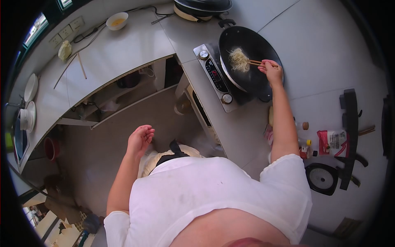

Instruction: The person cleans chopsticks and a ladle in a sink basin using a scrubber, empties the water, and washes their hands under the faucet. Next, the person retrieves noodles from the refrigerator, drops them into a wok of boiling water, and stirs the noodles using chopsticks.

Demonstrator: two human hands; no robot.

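Note:
My right hand [271,72] is closed around a pair of wooden chopsticks [256,63] over a black wok [257,45]. The chopstick tips reach into a clump of pale thin noodles [238,60] at the left side of the wok. Beneath the wok is a silver induction cooker [228,101], its panel [216,75] lit with red digits. Away from the counter, my left hand [141,139] hangs in front of my body, loosely curled, with nothing in it.
A bowl with yellow liquid [117,21] stands on the left counter, near another lidded pan [203,7]. To the right are a red and white packet [332,143], small bottles [305,148], a black kitchen scale [321,178] and a dark rack [351,123]. White dishes [31,87] sit far left.

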